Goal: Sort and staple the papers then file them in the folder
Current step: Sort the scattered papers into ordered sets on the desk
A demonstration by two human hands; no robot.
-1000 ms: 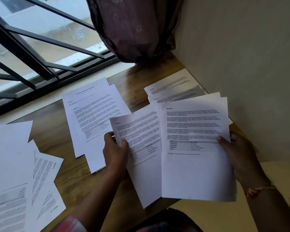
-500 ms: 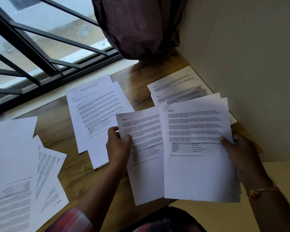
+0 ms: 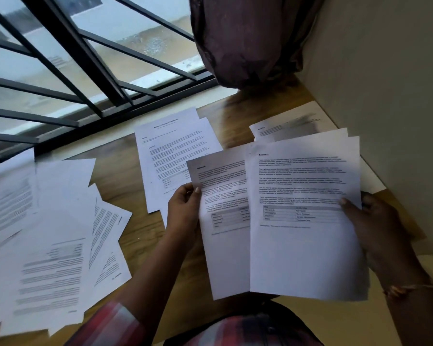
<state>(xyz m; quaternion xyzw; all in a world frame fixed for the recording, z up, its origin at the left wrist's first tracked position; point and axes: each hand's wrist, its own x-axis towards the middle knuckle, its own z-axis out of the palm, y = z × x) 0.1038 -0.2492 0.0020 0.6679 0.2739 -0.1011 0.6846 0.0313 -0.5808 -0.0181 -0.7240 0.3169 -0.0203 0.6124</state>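
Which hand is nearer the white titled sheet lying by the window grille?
Left. The left hand hovers beside the white titled sheet; the right hand grips printed pages farther right.

Loose sheets (image 3: pixel 48 233) L on table (image 3: pixel 140 228), pile (image 3: pixel 170 156) mid, held pages (image 3: pixel 303 221) R.

The front sheet (image 3: pixel 303 245) reads "Section 3" (rest blurred).

1. Wooden table (image 3: pixel 115 171), grain visible between papers.
2. Centre stack (image 3: pixel 170 156): overlapping printed sheets, lying flat.
3. Right sheets (image 3: pixel 285 128): partly hidden.
4. Left pile (image 3: pixel 48 233): loose, fanned, overlapping.
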